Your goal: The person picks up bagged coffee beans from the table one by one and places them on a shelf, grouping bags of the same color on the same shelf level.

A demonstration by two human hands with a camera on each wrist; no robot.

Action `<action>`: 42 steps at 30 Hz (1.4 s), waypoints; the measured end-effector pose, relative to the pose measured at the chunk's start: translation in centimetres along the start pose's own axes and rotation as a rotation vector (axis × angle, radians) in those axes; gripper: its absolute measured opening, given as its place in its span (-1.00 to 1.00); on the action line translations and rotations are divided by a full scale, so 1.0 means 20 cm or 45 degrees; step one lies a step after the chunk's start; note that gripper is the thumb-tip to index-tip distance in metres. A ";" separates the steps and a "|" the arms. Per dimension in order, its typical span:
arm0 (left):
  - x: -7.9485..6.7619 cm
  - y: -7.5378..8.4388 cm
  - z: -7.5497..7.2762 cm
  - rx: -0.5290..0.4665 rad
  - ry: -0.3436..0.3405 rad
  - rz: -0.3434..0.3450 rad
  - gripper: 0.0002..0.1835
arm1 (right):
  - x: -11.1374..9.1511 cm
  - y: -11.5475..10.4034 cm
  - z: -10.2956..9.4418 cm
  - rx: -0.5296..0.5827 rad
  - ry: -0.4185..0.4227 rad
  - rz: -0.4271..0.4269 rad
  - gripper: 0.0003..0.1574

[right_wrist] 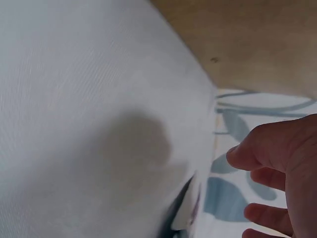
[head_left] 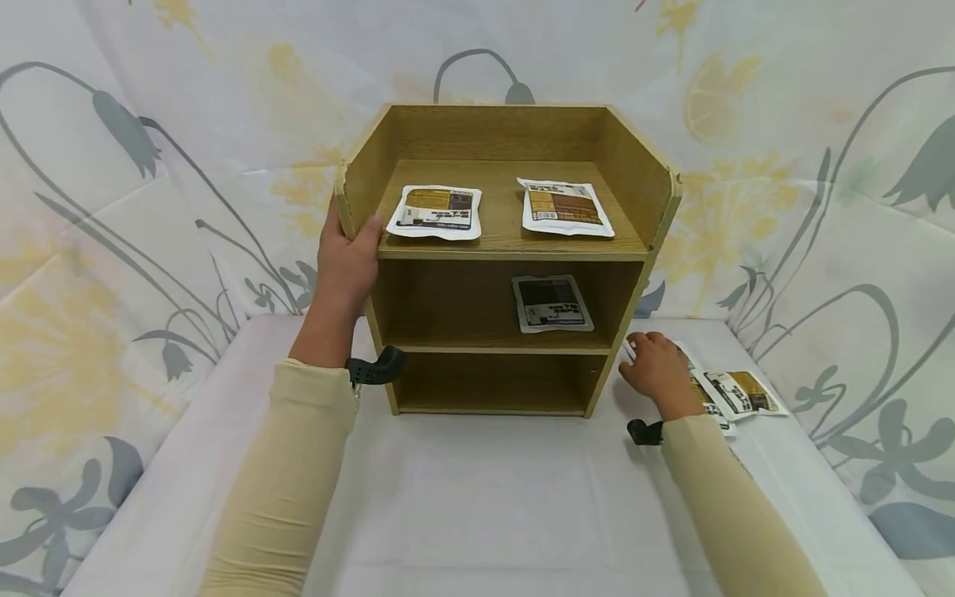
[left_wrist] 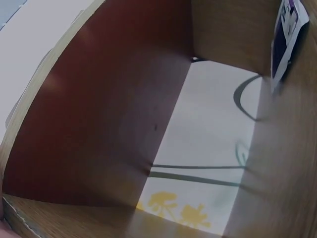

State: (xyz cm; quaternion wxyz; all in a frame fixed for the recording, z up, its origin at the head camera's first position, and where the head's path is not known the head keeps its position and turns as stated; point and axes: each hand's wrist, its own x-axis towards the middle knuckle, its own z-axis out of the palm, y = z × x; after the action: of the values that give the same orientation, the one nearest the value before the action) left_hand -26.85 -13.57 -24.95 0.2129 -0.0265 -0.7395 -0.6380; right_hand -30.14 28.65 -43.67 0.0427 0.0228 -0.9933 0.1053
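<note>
A small wooden shelf point(head_left: 515, 255) with three levels stands on the white-covered surface. My left hand point(head_left: 347, 269) grips the front edge of its left side panel, thumb on the inner side. On the top level lie two flat white pouches with brown and yellow labels, a left pouch point(head_left: 438, 211) and a right pouch point(head_left: 565, 207). A dark-labelled pouch point(head_left: 552, 303) is on the middle level. Beside the shelf's lower right side, my right hand point(head_left: 656, 373) hovers with fingers loosely bent and nothing between them. Close by it are more pouches point(head_left: 742, 393), partly hidden under the hand and wrist.
A white cloth point(head_left: 477, 497) covers the table. Behind and at both sides hangs a flower-printed curtain point(head_left: 246, 108). In the left wrist view, the inside of the shelf point(left_wrist: 109, 109) fills most of the picture.
</note>
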 end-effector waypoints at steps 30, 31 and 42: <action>0.01 0.00 -0.01 -0.025 -0.075 -0.059 -0.56 | 0.07 0.16 0.12 0.035 -0.116 0.079 -0.28; 0.01 0.00 -0.01 -0.025 -0.076 -0.056 -0.56 | 0.07 0.16 0.11 0.034 -0.112 0.072 -0.29; 0.01 0.00 -0.01 -0.008 -0.076 -0.056 -0.56 | 0.09 0.16 0.11 0.044 -0.120 0.033 -0.51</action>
State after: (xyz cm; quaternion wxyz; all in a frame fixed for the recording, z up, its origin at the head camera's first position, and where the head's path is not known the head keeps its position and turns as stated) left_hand -26.92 -13.79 -24.87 0.1767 -0.0298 -0.7439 -0.6438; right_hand -32.25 31.22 -46.32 -0.0058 0.0154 -0.9924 0.1220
